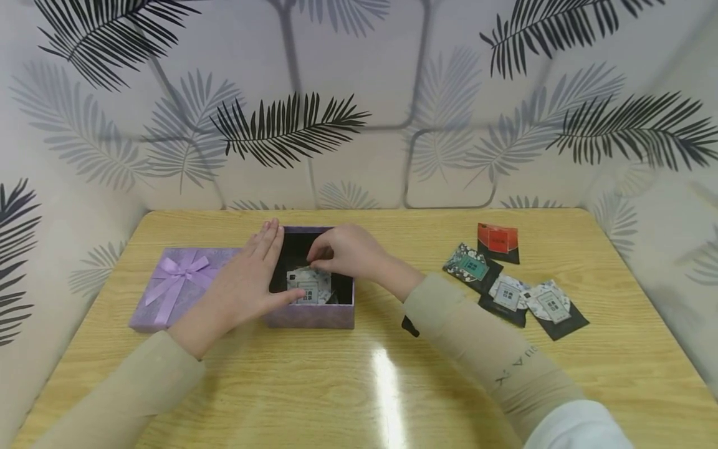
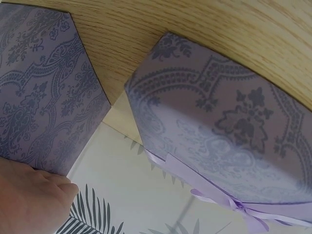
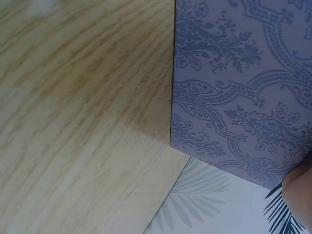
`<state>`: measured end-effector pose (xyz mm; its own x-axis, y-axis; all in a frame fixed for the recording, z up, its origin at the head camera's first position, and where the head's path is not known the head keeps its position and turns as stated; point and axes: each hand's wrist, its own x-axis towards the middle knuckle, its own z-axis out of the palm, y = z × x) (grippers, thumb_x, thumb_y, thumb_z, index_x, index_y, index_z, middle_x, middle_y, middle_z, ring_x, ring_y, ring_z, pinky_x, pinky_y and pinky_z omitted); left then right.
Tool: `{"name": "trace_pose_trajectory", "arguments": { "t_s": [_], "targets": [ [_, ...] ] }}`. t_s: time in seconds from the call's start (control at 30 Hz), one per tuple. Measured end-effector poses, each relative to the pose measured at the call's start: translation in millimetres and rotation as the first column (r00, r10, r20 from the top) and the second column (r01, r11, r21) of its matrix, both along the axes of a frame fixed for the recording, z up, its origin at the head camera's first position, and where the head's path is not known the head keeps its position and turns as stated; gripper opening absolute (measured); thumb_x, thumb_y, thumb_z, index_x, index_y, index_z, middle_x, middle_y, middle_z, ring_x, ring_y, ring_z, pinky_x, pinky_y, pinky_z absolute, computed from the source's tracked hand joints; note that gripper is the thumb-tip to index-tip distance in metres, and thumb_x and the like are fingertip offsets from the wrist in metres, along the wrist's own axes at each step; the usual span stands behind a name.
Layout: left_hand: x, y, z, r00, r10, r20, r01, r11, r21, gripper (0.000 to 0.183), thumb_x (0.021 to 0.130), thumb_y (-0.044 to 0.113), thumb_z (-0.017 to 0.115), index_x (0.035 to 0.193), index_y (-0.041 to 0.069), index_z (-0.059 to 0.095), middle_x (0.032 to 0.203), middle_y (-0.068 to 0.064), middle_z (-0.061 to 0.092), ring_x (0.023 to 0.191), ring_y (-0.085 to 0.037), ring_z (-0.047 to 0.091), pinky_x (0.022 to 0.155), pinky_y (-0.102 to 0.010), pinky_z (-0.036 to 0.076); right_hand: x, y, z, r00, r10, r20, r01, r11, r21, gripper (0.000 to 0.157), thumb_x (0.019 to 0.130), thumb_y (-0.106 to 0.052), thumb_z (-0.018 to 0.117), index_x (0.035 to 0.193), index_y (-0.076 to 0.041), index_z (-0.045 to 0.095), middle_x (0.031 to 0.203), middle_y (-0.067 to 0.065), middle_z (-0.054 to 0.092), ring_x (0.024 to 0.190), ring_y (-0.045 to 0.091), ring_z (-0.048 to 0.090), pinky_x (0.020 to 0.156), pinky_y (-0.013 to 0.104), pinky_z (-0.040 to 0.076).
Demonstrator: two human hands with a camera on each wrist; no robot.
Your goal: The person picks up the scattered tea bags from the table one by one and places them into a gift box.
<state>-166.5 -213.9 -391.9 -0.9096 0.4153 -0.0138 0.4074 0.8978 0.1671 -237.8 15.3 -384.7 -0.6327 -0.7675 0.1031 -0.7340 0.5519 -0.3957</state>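
Note:
An open purple patterned box (image 1: 311, 317) with a dark inside stands on the table in the head view. Several small white-and-black packets (image 1: 307, 293) with printed labels lie in it. My left hand (image 1: 247, 284) rests on the box's left side with straight fingers, its thumb reaching over the front rim. From the right, my right hand (image 1: 350, 249) reaches over the box wall, thumb and fingers curled in a pinch at the upper edge of a packet. Each wrist view shows the box's patterned outer wall (image 2: 44, 87) (image 3: 239, 87), with the packets hidden.
A purple lid (image 1: 159, 296) with a ribbon bow lies left of the box, partly behind the left hand. On the right are a red-and-black packet (image 1: 498, 242), a green-labelled packet (image 1: 471, 267) and white-and-black packets (image 1: 552, 305). A small black thing (image 1: 410, 327) shows beside the right sleeve.

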Motion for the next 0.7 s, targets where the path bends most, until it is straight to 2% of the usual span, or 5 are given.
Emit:
{"name": "trace_pose_trajectory", "arguments": {
  "t_s": [0.3,0.43,0.53,0.7],
  "targets": [
    [-0.8,0,-1.3,1.0,0.003,-0.001,-0.003,1.0,0.002,0.121,0.095,0.071,0.064,0.168,-0.006,0.006,0.178,-0.024,0.002,0.167,-0.04,0.006,0.136,-0.055,0.018,-1.5,4,0.6,0.998,0.008,0.056,-0.004,0.998,-0.068,0.017,0.099,-0.019,0.078,0.112,-0.009,0.082,0.11,0.003,0.083,0.098,0.015,0.079,0.088,0.026,0.064],
    [-1.4,0,-1.7,1.0,0.003,-0.005,-0.003,1.0,-0.001,0.121,0.095,0.071,0.063,0.168,-0.006,0.006,0.178,-0.024,0.003,0.167,-0.041,0.006,0.136,-0.055,0.017,-0.8,14,6.3,0.995,-0.028,0.098,0.041,0.99,-0.134,0.017,0.099,-0.017,0.076,0.114,-0.01,0.081,0.111,0.004,0.083,0.098,0.017,0.079,0.088,0.026,0.064],
    [-1.4,0,-2.2,1.0,0.005,-0.004,-0.005,1.0,-0.002,0.121,0.095,0.072,0.062,0.168,-0.006,0.005,0.178,-0.024,0.002,0.167,-0.04,0.006,0.136,-0.054,0.017,-2.6,27,10.8,0.989,-0.074,0.127,0.1,0.971,-0.219,0.017,0.099,-0.017,0.077,0.113,-0.009,0.081,0.108,0.005,0.083,0.095,0.019,0.079,0.088,0.031,0.065],
    [0.2,0,-1.3,1.0,0.002,-0.007,-0.002,1.0,0.001,0.12,0.095,0.071,0.061,0.168,-0.006,0.005,0.178,-0.024,0.002,0.167,-0.041,0.006,0.136,-0.054,0.016,-12.5,59,14.9,0.979,-0.122,0.16,0.173,0.919,-0.355,0.018,0.096,-0.013,0.079,0.112,-0.004,0.081,0.104,0.009,0.083,0.093,0.024,0.078,0.089,0.042,0.064]
  ]
}}
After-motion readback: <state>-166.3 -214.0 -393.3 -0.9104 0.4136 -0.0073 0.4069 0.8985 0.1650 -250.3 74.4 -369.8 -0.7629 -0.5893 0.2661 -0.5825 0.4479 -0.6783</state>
